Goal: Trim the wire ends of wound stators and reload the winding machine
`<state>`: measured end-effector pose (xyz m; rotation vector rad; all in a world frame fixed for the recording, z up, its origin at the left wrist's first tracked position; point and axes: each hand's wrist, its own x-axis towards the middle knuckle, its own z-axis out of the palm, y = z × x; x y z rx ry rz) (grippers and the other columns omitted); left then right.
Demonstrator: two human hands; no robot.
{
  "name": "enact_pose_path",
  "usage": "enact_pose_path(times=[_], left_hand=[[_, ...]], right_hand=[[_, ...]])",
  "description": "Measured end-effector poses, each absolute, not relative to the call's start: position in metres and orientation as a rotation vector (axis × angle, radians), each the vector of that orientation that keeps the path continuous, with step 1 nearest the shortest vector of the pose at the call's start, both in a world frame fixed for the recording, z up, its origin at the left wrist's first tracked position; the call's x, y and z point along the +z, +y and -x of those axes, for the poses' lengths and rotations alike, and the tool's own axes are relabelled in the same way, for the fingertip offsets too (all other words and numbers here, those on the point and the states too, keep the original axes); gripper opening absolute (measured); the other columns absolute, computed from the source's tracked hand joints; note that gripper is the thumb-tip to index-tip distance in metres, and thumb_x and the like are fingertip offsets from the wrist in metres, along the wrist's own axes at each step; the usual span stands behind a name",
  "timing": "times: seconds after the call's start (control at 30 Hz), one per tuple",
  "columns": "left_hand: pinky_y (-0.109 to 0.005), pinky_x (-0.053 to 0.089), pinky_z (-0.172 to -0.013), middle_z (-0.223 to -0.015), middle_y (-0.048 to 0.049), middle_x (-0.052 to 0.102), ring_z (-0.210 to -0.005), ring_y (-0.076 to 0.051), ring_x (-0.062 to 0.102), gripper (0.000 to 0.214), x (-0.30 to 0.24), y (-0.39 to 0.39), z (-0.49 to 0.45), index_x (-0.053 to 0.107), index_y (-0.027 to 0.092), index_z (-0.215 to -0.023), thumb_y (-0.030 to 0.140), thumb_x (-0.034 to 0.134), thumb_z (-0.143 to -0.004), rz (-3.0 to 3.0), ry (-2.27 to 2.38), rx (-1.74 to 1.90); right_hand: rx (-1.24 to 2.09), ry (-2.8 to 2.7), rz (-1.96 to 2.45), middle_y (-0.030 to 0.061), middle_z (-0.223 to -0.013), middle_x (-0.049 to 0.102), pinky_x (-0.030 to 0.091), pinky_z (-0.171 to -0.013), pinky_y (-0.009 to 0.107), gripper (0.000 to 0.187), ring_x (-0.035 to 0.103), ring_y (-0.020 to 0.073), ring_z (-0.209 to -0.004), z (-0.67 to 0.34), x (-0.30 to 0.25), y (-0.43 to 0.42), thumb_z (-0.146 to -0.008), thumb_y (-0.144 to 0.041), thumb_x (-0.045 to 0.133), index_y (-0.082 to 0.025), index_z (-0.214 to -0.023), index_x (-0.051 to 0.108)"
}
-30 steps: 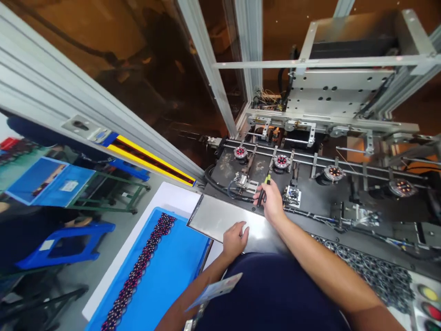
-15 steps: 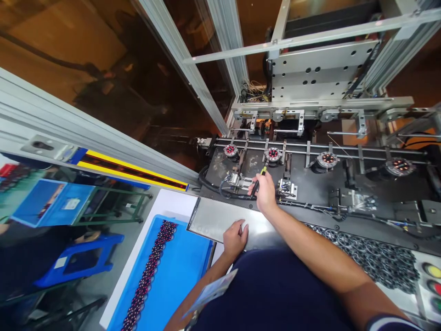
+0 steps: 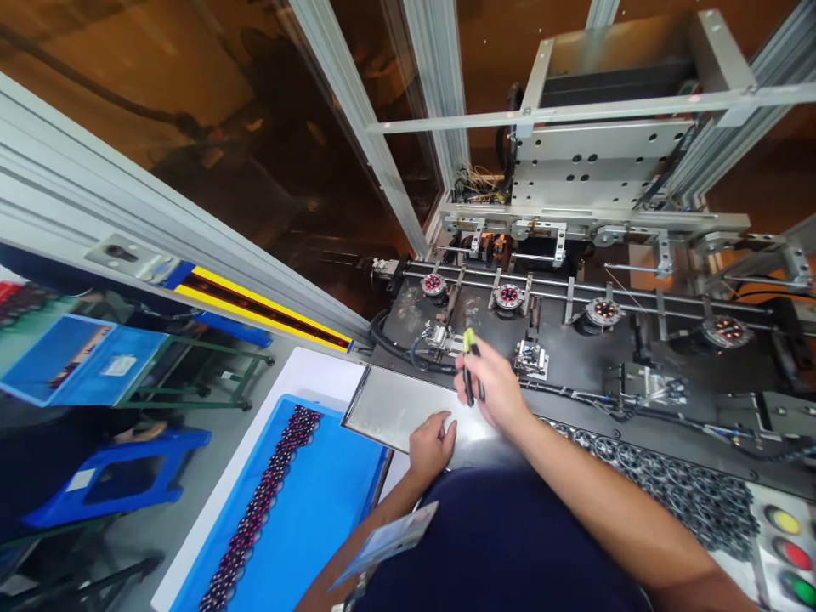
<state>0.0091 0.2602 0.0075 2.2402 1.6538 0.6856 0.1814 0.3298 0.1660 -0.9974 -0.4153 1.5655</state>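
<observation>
My right hand is closed around a small hand tool with a yellow-green end and two black arms; its exact kind is unclear. That hand hovers over the front edge of the machine bed, short of the round parts in the fixtures. The nearest is a round part with a red and black centre; a similar round part sits to its left. My left hand rests on the bare metal plate, fingers loosely curled, thumb apart, with nothing visible in it.
Two more round parts sit further right. A blue tray at left holds a long strip of rings. Dark rings are piled right, near coloured buttons. A yellow-edged bar runs along the frame.
My right hand has drawn back from the second round part toward the metal plate, bringing the tool with it. My left hand stays on the plate. The view has shifted slightly.
</observation>
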Motion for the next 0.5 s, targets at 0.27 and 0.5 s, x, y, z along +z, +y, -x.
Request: enact_pose_path(times=[0.27, 0.5], left_hand=[[-0.024, 0.049, -0.061, -0.058, 0.0015, 0.059, -0.053, -0.014, 0.060, 0.028, 0.003, 0.262, -0.006, 0.072, 0.017, -0.099, 0.037, 0.053, -0.093, -2.195, 1.648, 0.714], [-0.025, 0.048, -0.059, -0.057, 0.0018, 0.057, -0.053, -0.014, 0.059, 0.031, 0.002, 0.262, -0.006, 0.071, 0.018, -0.098, 0.040, 0.050, -0.094, -2.208, 1.658, 0.681]], right_hand=[[1.416, -0.444, 1.106, 0.0015, -0.086, 0.063, 0.045, -0.039, 0.024, 0.039, 0.058, 0.0125, -0.053, -0.283, 0.175, 0.256, -0.075, -0.037, 0.071, -0.023, -0.111, 0.063], [1.200, -0.279, 1.254, -0.0019, -0.073, 0.064, 0.046, -0.038, 0.023, 0.026, 0.058, 0.0120, -0.050, -0.316, 0.130, 0.285, -0.065, -0.035, 0.070, -0.021, -0.083, 0.057]])
